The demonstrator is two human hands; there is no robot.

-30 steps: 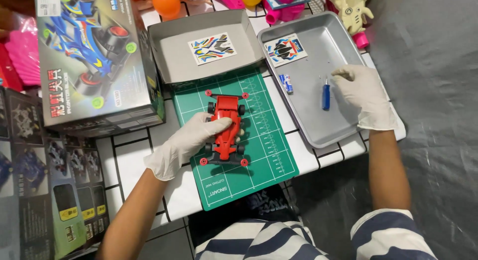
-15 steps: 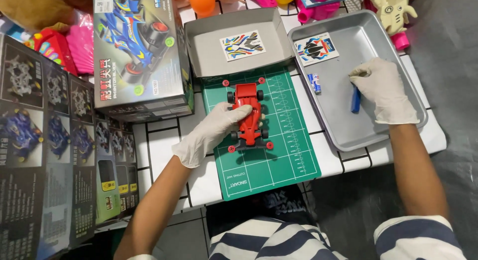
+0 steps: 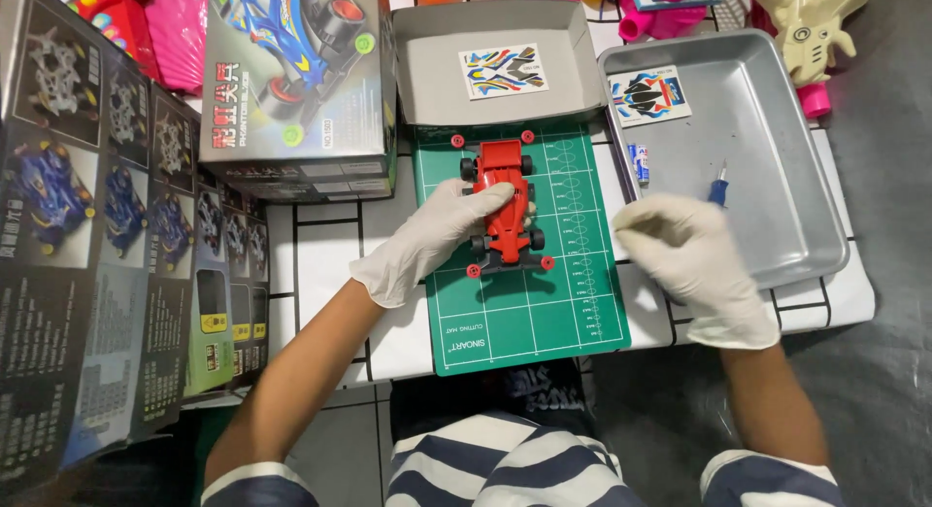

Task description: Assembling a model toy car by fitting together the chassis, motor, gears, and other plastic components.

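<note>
A red toy race car [image 3: 507,191] stands on a green cutting mat [image 3: 529,308]. My left hand [image 3: 432,240], in a white glove, grips the car from its left side. My right hand [image 3: 694,264], also gloved, hovers over the mat's right edge and the near left corner of a metal tray [image 3: 786,191]. It is closed around a small blue screwdriver [image 3: 718,189], and only the tool's end sticks out past the fingers.
A grey box lid [image 3: 427,70] behind the mat holds a sticker sheet [image 3: 502,70]. Another sticker sheet [image 3: 650,94] and a small battery [image 3: 638,163] lie in the tray. A toy car box [image 3: 291,80] and flat printed cartons [image 3: 107,274] fill the left side. Plastic toys line the back.
My right hand has picked the blue screwdriver up from the tray and moved left toward the mat. My left hand stays on the red car.
</note>
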